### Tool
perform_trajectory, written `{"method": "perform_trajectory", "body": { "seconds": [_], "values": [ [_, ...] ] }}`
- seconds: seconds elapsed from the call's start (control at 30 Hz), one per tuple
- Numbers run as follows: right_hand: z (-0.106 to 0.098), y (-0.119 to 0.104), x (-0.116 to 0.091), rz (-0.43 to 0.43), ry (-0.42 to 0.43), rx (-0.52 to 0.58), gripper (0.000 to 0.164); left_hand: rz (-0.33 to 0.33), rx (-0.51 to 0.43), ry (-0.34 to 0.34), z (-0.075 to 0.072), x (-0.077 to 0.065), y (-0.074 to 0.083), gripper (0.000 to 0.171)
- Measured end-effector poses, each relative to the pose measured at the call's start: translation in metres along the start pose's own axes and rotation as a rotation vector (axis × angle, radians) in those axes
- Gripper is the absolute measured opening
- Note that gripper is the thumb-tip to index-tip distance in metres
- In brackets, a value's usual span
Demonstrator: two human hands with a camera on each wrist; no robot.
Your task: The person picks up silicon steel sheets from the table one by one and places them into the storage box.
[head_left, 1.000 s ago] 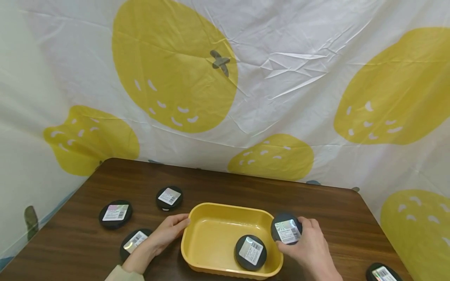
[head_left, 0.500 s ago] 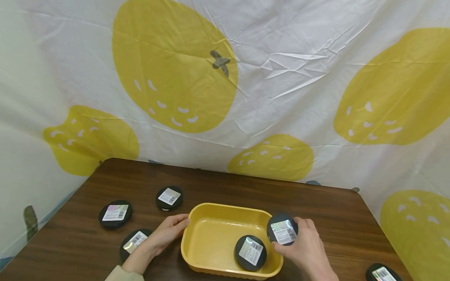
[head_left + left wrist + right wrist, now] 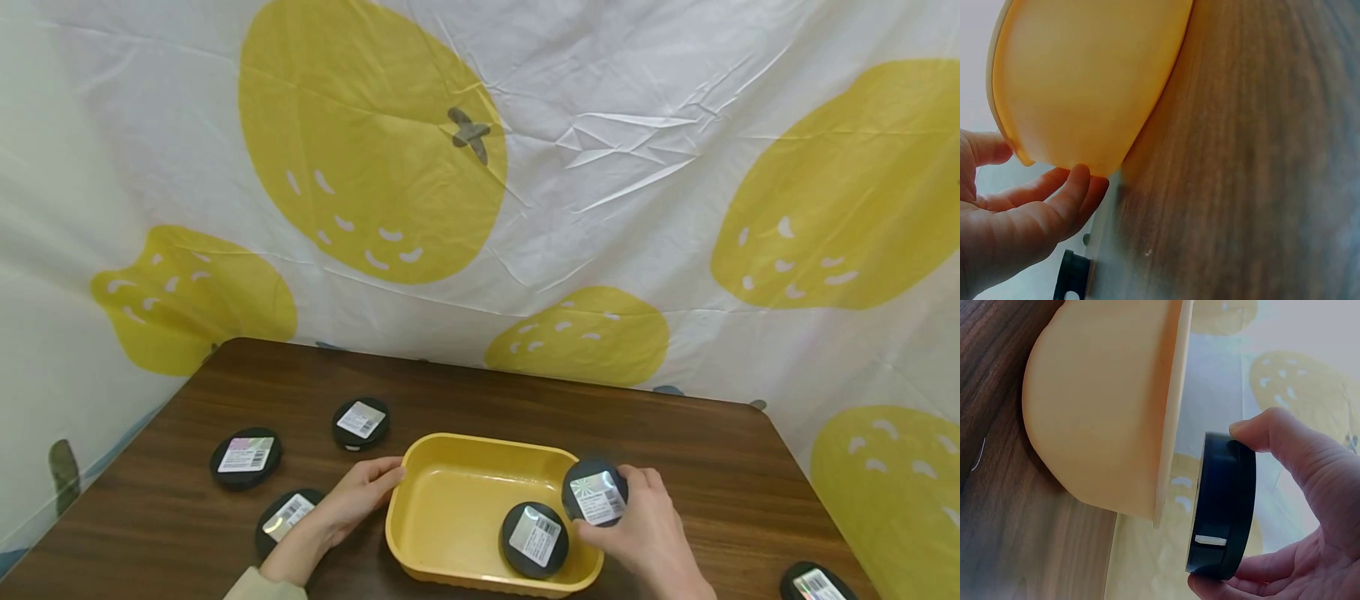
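Note:
My right hand (image 3: 645,529) pinches a flat, round black container (image 3: 595,493) by its edge, thumb on one side and fingers on the other. Its shiny label faces up in the head view, and a small white mark shows on its side in the right wrist view. It hangs just above the right rim of a yellow tub (image 3: 450,527). Inside the tub, near its right end, lies a similar black container (image 3: 535,540). At the opposite end my left hand (image 3: 1029,212) holds the tub, thumb at the rim and fingertips against the outer wall.
Left of the tub, several more labelled black containers lie on the dark wooden table (image 3: 480,396), one (image 3: 288,518) partly behind the left forearm. Another black container (image 3: 817,583) is at the lower right. Behind the table hangs a white cloth (image 3: 600,208) with yellow fruit prints.
My right hand has moved a little left and slightly down with the black container, further over the tub. The left hand and the tub have stayed put.

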State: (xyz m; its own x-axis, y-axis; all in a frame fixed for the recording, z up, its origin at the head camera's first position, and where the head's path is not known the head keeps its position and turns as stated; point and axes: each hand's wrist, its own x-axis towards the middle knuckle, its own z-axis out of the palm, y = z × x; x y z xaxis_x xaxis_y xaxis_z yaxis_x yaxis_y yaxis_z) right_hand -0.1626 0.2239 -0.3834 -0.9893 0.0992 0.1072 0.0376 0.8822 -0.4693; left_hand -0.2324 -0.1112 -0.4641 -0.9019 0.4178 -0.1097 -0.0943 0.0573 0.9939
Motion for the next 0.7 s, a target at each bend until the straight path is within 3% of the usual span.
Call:
{"method": "perform_trajectory", "body": {
  "seconds": [0.37, 0.7],
  "values": [
    [0.007, -0.006, -0.002, -0.062, 0.002, 0.033, 0.083, -0.006, 0.003, 0.005, 0.0, 0.0, 0.001, 0.044],
    [0.015, -0.012, -0.001, -0.037, -0.039, 0.053, 0.084, -0.016, 0.009, 0.02, 0.0, 0.0, 0.001, 0.045]
  ]
}}
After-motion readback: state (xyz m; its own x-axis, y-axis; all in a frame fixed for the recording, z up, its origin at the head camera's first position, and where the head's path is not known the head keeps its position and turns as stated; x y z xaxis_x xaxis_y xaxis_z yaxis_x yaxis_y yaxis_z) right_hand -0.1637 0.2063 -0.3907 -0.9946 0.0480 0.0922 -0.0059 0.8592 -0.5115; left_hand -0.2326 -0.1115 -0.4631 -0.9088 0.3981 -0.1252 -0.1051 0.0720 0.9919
